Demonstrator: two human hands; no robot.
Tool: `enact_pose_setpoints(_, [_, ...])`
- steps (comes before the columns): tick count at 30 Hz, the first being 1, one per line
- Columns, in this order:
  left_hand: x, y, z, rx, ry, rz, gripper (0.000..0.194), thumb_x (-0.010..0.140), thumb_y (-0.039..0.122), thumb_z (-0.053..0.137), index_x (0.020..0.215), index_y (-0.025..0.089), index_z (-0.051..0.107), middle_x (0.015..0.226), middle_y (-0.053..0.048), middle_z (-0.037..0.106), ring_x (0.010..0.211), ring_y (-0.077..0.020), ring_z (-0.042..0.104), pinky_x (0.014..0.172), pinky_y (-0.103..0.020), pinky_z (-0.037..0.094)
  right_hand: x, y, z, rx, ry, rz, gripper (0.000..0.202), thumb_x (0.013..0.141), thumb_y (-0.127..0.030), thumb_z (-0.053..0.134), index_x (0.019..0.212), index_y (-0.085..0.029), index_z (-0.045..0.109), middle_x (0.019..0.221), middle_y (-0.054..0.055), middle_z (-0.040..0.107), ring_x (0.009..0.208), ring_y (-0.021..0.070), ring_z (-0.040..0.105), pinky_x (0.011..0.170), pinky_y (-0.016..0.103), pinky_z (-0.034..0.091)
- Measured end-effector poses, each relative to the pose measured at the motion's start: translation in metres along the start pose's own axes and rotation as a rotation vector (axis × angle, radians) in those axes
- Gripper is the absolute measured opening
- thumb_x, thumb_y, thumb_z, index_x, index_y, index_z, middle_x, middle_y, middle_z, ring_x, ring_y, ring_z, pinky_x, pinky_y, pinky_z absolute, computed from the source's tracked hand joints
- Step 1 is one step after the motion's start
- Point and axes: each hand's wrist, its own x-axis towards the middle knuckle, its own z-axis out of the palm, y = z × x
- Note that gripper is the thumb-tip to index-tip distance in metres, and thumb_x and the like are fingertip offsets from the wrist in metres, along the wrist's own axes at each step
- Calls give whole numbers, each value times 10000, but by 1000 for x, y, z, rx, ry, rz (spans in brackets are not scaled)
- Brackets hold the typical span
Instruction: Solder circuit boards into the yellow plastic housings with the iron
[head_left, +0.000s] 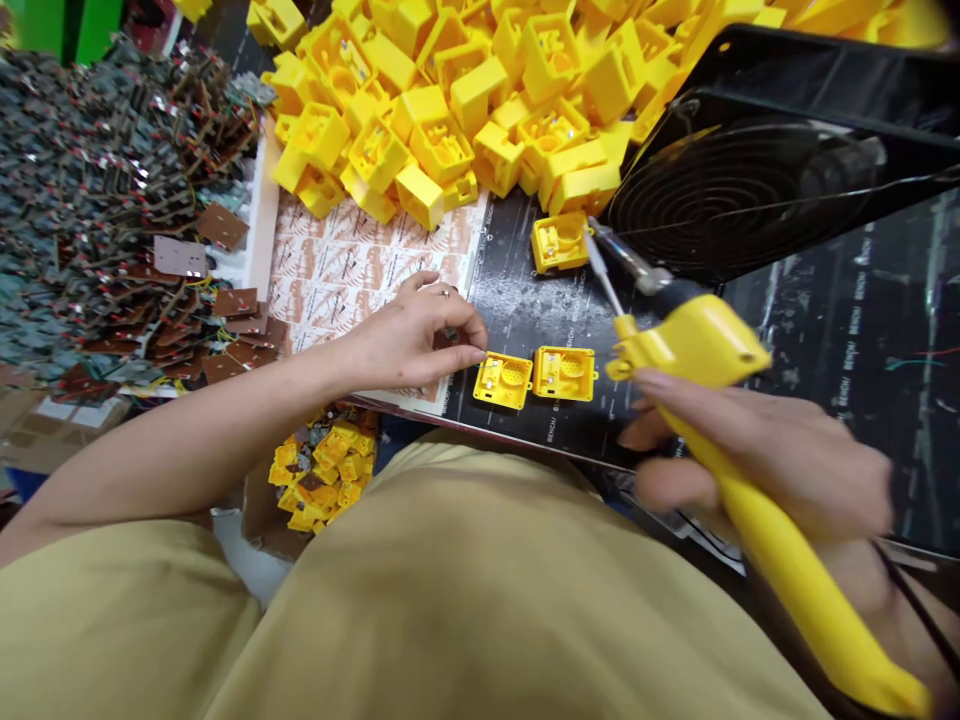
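My left hand (431, 335) rests over the printed sheet, thumb and index finger pinched at the upper left corner of a small yellow plastic housing (504, 382). Touching that housing on its right is a second open yellow housing (564, 375); both show small metal contacts and a round perforated patch inside. A yellow soldering gun (697, 345) with a metal tip and a thin feed tube is gripped in my right hand (780, 455), which is slightly blurred. Its tip points away from me, beside a third yellow housing (560, 242) farther back.
A big heap of yellow housings (450, 90) covers the back of the black bench (810, 330). At the right stands a black fan (720, 190). Many wired circuit boards (127, 210) are piled on the left. Below the bench edge, a box holds more yellow housings (330, 470).
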Motion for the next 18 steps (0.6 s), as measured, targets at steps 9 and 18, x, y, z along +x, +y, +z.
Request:
enact_pose_setpoints(9, [-28, -1, 22, 231, 203, 167, 199, 925, 298, 527, 820, 204, 668, 971, -41, 719, 1076, -216, 604, 1150, -503, 257, 40, 4, 79, -159, 58, -155, 276, 924, -260, 649, 1159, -186, 525, 874, 17, 691, 817, 149, 671, 1011, 433, 493])
enact_pose_setpoints(18, [-21, -3, 34, 304, 261, 160, 198, 936, 268, 481, 858, 200, 650, 983, -56, 714, 1028, -219, 596, 1099, -488, 322, 18, -11, 9, 30, 15, 11, 351, 852, -304, 743, 1178, -296, 613, 778, -42, 678, 698, 118, 658, 773, 236, 541])
